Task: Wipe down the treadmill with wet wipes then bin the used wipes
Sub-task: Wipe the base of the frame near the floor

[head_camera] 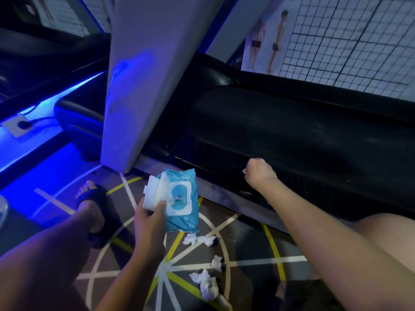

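Dim blue strip lighting covers the floor [247, 263], which is dark and marked with white and yellow lines radiating from one centre. A wall chart [336, 41] with a square grid and standing figures hangs behind the machine.

1. Treadmill [292, 131]: the black deck runs across the right half of the view. Its grey upright [139, 86] rises from the floor at centre left.
2. Left hand [149, 221]: fingers and thumb are curled round the near end of a blue wet wipe pack [182, 212], held above the floor beside the upright's base. The pack's white lid [153, 187] is flipped open, and a white sheet stands out of the opening under the thumb.
3. Right hand [258, 173]: closed into a fist against the black side rail of the deck. A small white corner of a wet wipe [243, 170] shows at the fingers; the rest is hidden inside the fist.
4. Used wipes [206, 286]: several crumpled white pieces lie on the floor below the pack, between the two forearms.
5. A foot in a black sandal [94, 198] rests on the floor at left.
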